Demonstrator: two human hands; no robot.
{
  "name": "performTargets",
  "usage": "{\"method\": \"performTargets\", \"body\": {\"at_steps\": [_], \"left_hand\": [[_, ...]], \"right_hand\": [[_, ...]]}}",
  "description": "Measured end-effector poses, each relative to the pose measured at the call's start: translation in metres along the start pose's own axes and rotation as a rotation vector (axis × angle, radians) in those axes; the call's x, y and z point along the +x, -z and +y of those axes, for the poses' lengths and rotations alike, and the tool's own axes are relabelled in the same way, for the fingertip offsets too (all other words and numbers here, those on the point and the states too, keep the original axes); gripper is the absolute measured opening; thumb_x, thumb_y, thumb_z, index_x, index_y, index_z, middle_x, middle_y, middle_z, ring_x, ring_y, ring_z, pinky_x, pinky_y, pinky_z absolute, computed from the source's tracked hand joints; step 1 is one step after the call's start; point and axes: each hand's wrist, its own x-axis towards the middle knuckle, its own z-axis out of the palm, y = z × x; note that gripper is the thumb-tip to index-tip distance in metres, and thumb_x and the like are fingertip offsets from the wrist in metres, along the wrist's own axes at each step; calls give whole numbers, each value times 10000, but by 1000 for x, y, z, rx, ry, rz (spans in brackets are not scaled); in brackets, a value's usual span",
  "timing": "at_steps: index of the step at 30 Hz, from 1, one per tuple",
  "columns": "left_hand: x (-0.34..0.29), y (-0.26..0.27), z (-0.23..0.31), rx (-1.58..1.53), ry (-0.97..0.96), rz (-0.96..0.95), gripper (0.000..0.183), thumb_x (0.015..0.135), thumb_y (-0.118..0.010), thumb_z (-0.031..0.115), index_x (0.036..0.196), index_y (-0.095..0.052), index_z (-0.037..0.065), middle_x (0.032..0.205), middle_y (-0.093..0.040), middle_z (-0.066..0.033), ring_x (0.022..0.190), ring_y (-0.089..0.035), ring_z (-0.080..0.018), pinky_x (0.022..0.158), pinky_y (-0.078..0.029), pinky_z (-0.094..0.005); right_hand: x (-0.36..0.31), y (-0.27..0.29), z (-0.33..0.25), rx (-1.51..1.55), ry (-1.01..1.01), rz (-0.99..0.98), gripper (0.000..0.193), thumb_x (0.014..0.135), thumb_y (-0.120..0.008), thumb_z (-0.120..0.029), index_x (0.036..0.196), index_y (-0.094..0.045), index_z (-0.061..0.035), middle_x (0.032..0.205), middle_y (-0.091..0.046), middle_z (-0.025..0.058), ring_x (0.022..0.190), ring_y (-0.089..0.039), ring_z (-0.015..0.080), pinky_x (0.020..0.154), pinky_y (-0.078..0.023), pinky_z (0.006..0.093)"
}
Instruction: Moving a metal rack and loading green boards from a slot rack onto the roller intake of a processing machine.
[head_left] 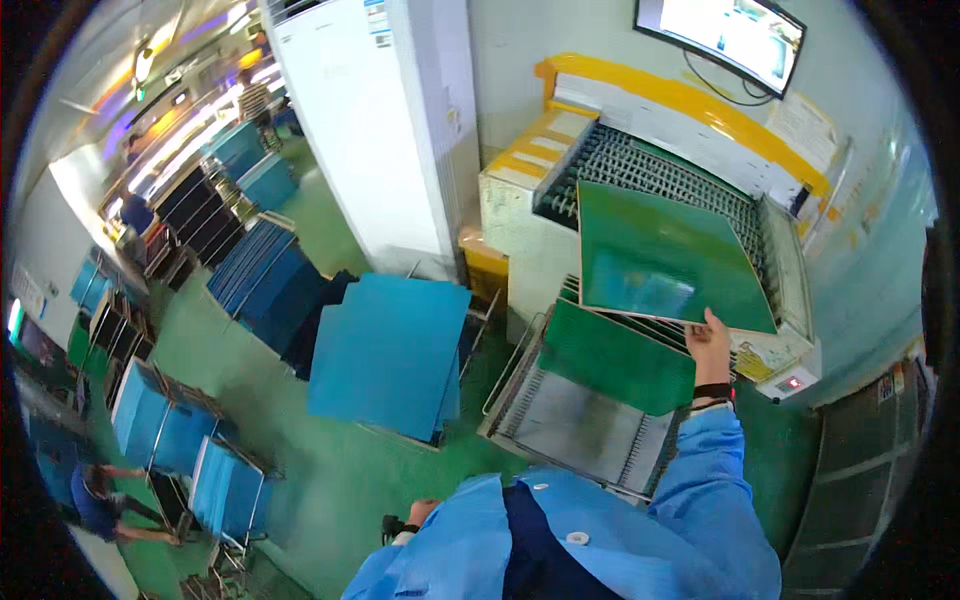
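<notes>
My right hand (pixel 709 348) grips the near edge of a flat green board (pixel 665 250), its thumb on top. The board lies tilted over the rollers (pixel 655 165) of a machine with a yellow-edged cover. Below it, another green board (pixel 620 360) leans in a slotted metal rack (pixel 555 420), partly hidden by the first. My left hand (pixel 424 511) hangs low beside my body, mostly covered by my blue jacket; its fingers cannot be made out. Nearest to it is a stack of blue boards (pixel 390 345) on a cart.
A tall white cabinet (pixel 350 120) stands left of the machine. Carts of blue boards (pixel 255 280) line the green floor at left, where a person (pixel 95 500) bends beside one. A screen (pixel 725 35) hangs on the wall. A dark grey panel (pixel 855 480) stands at right.
</notes>
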Motion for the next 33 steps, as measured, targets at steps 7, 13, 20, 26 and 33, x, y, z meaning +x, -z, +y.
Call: {"method": "performTargets", "body": {"at_steps": [7, 13, 20, 26, 33], "left_hand": [[-4, -1, 7, 41, 122, 21, 432, 707, -620, 411, 893, -637, 21, 842, -632, -177, 815, -617, -272, 701, -471, -354], [-6, -6, -7, 9, 150, 45, 455, 709, -609, 426, 916, -630, 21, 851, -629, -186, 835, -612, -283, 716, -470, -355], [2, -13, -9, 65, 169, 34, 458, 716, -604, 430, 922, -628, 22, 851, -631, -178, 832, -615, -268, 715, -473, -344], [-4, -11, 22, 39, 164, 71, 429, 707, -632, 404, 913, -638, 28, 835, -642, -156, 813, -622, -236, 705, -475, -330], [0, -22, 11, -86, 167, 56, 423, 707, -635, 407, 902, -645, 32, 833, -644, -150, 787, -626, -236, 698, -476, -329]], "right_hand": [[70, 10, -6, 23, 76, 143, 36, 792, -571, -68, 796, -535, -70, 804, -580, 47, 768, -543, 180, 710, -440, 315], [102, -29, -16, -116, 10, -46, 140, 811, -551, -119, 927, -513, -51, 912, -595, 67, 867, -566, 200, 752, -460, 324], [96, -55, -27, -607, -255, 12, 226, 817, -551, -225, 858, -562, -3, 833, -632, 129, 670, -612, 184, 490, -476, 255], [119, -49, -22, -1224, 207, 36, 254, 789, -548, -257, 947, -575, -60, 877, -632, 83, 767, -595, 203, 664, -476, 313], [111, -66, -8, -2169, 727, 82, 425, 771, -544, -335, 1166, -516, -180, 1226, -474, 102, 1137, -412, 309, 928, -325, 439]]}}
